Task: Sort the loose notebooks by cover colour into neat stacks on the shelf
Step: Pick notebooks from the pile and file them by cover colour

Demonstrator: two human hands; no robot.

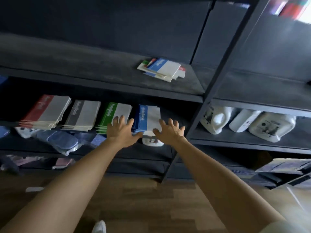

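Four notebook stacks lie side by side on the middle shelf [176, 115]: red [45, 110], grey [82, 115], green [110, 115] and blue [146, 117]. My left hand [122, 132] and my right hand [169, 131] are spread open at either side of the blue stack's front edge, fingers apart, touching or nearly touching it and gripping nothing. A loose, untidy pile of mixed notebooks [162, 69], blue on top with red and green beneath, rests on the upper shelf [101, 71] toward its right end.
White jugs [217, 119] stand in the right-hand shelf bay. Blue packaged goods [58, 140] and a white container [152, 141] sit on the shelf below the stacks. A dark upright post [217, 81] divides the bays. The floor [134, 207] is wood.
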